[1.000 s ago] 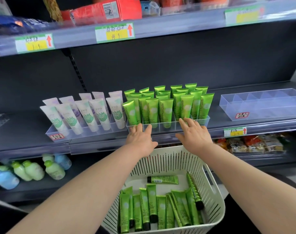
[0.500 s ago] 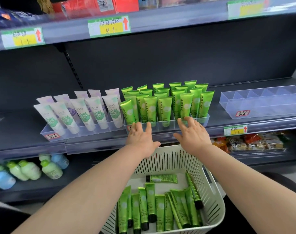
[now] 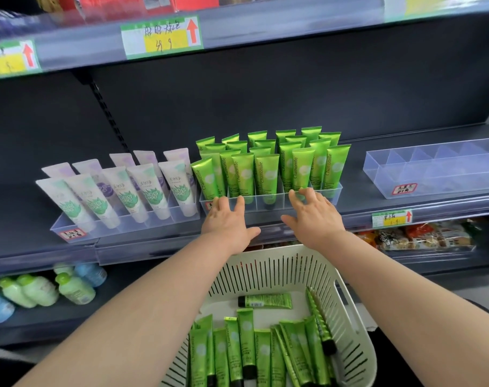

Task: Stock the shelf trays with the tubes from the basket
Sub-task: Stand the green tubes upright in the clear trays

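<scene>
A big dark shelf fills most of the picture, with price tags along its edges. In the lower middle sits a white basket with slits in its walls, and green tubes lie inside it, most side by side and one lying across near the back. In the middle of the frame, on the shelf, a clear tray holds many green tubes standing up in rows. To its left another clear tray holds white tubes that lean back. At the right, a third clear tray has dividers in it. Low at the left, small green and blue bottles lie on a lower shelf. Two bare arms reach up from the bottom. The left hand rests at the front wall of the green tray, its fingers spread apart and holding nothing. The right hand is at the same wall just to the right, its fingers apart too, tips touching the tray's top edge.
</scene>
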Demonstrator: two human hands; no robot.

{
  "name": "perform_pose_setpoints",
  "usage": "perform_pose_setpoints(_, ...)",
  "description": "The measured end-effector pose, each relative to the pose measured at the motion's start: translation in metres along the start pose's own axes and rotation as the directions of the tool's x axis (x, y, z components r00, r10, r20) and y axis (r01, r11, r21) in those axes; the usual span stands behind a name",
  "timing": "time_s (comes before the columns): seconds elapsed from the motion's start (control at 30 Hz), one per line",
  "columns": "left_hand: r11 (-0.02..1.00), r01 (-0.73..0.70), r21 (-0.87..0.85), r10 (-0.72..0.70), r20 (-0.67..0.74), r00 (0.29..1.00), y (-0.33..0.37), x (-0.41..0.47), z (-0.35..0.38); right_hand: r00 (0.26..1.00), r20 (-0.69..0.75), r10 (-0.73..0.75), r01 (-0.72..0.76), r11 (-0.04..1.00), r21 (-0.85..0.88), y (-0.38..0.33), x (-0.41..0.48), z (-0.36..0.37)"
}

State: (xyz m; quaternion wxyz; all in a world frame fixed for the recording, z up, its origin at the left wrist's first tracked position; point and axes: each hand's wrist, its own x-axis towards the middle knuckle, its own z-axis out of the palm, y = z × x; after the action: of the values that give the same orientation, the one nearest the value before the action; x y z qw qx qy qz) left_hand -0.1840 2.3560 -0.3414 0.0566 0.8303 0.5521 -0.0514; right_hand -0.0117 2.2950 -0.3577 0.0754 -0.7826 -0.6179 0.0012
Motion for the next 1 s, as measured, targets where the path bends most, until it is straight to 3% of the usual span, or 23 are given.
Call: perform_pose_setpoints(1.0, 0.999, 0.018, -0.03, -0.02, -0.039, 0.999, -0.003, 0.084, -0.009, 0.999, 0.037, 0.036, -0.039, 0.997, 0.071, 0.009, 0.085, -0.002)
